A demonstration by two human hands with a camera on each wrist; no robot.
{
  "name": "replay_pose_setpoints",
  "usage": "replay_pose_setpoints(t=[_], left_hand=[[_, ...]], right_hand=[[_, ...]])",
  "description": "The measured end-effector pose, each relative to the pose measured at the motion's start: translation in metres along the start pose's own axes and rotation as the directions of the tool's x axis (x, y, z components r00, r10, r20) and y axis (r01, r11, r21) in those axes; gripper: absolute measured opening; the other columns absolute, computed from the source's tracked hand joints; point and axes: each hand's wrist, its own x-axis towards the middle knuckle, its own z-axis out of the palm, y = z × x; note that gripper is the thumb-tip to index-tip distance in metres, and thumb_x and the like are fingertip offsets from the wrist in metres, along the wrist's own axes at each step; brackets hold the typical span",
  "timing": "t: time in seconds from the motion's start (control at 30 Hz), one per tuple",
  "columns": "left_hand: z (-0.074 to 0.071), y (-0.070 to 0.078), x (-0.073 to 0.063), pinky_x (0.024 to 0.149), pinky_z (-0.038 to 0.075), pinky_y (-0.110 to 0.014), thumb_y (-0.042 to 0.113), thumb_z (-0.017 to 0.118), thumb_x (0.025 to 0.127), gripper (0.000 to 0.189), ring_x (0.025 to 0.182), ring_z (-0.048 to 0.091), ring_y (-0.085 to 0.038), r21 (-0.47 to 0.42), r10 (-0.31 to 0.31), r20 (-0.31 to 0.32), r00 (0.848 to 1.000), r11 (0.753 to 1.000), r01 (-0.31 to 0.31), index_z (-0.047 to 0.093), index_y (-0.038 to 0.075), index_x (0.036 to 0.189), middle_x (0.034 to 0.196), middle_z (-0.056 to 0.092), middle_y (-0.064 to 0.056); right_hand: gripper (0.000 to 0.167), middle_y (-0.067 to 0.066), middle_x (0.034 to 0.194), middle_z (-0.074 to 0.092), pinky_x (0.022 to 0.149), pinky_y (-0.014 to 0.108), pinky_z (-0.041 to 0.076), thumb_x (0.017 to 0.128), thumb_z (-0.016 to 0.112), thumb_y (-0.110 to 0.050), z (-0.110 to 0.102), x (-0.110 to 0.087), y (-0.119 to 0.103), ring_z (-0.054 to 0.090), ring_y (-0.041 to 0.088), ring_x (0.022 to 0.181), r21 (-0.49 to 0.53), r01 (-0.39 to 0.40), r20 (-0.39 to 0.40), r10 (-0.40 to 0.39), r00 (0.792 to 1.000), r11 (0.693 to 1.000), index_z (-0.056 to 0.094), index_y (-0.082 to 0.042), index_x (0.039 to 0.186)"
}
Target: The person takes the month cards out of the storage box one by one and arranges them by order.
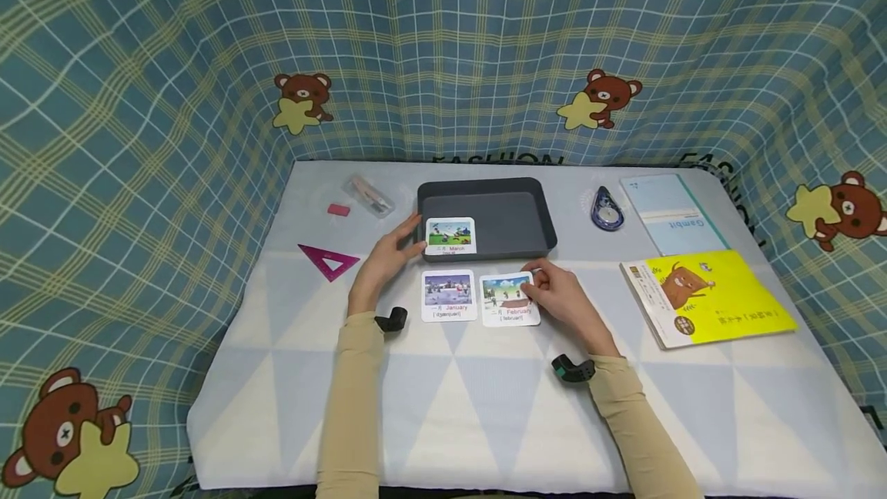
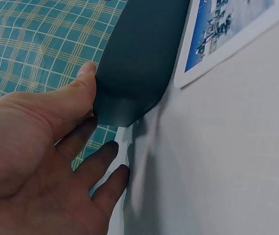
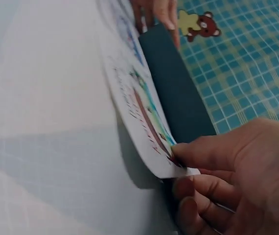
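My right hand (image 1: 560, 295) pinches the right edge of the February picture card (image 1: 504, 313) between thumb and fingers. In the right wrist view that card (image 3: 144, 117) is tilted, its held edge raised over a shadow. The January card (image 1: 449, 306) lies flat to its left, just in front of a dark grey tray (image 1: 513, 218). Inside the tray's front left corner a March card (image 1: 450, 236) leans on the front wall. My left hand (image 1: 385, 259) rests at that corner, thumb and fingers loosely spread against the tray's outer wall (image 2: 139, 54).
Left of the tray are a purple set square (image 1: 320, 259), a pink eraser (image 1: 339, 209) and a clear case (image 1: 370, 196). To the right lie a blue correction tape (image 1: 607, 210), a pale blue notebook (image 1: 672, 210) and a yellow book (image 1: 734, 299). Checked cloth (image 1: 443, 45) hangs behind the table.
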Motion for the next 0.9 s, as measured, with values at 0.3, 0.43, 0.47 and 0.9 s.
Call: replay_pose_setpoints(t=[0.3, 0.43, 0.47, 0.9], left_hand=[[-0.007, 0.003, 0.000, 0.126, 0.005, -0.043, 0.024, 0.067, 0.100, 0.068, 0.156, 0.009, -0.022, 0.018, 0.017, -0.003, 1.000, 1.000, -0.017, 0.035, 0.019, 0.160, 0.166, 0.022, 0.013], [-0.007, 0.004, -0.001, 0.126, 0.006, -0.043, 0.024, 0.067, 0.100, 0.068, 0.156, 0.009, -0.021, 0.019, -0.002, -0.001, 1.000, 1.000, 0.002, 0.035, 0.022, 0.160, 0.167, 0.022, 0.013], [-0.007, 0.004, -0.002, 0.126, 0.007, -0.044, 0.024, 0.066, 0.100, 0.068, 0.156, 0.010, -0.021, 0.017, -0.004, -0.001, 1.000, 1.000, 0.004, 0.035, 0.022, 0.160, 0.167, 0.022, 0.013], [0.004, -0.003, -0.005, 0.126, 0.009, -0.045, 0.026, 0.066, 0.100, 0.066, 0.156, 0.012, -0.022, -0.012, -0.001, -0.018, 1.000, 1.000, 0.001, 0.037, 0.022, 0.159, 0.167, 0.024, 0.008]], right_hand=[[0.026, 0.004, 0.080, 0.059, 0.061, 0.033, 0.042, 0.095, 0.071, -0.022, -0.002, 0.016, -0.014, 0.052, 0.018, 0.068, -0.126, 0.102, -0.103, -0.115, 0.988, 0.987, 0.068, -0.003, 0.113], [0.019, 0.005, 0.085, 0.062, 0.063, 0.033, 0.044, 0.099, 0.066, -0.022, -0.003, 0.026, -0.030, 0.055, 0.019, 0.073, -0.094, 0.161, -0.132, -0.173, 0.976, 0.982, 0.071, -0.006, 0.109], [0.020, 0.004, 0.085, 0.063, 0.063, 0.034, 0.045, 0.100, 0.065, -0.023, -0.003, 0.029, -0.035, 0.057, 0.019, 0.073, -0.079, 0.174, -0.131, -0.184, 0.974, 0.981, 0.071, -0.007, 0.110], [0.047, 0.010, 0.098, 0.064, 0.069, 0.041, 0.050, 0.100, 0.067, -0.038, 0.018, 0.104, -0.071, 0.059, 0.025, 0.080, -0.018, 0.106, 0.031, -0.105, 0.994, 0.994, 0.060, -0.006, 0.133]])
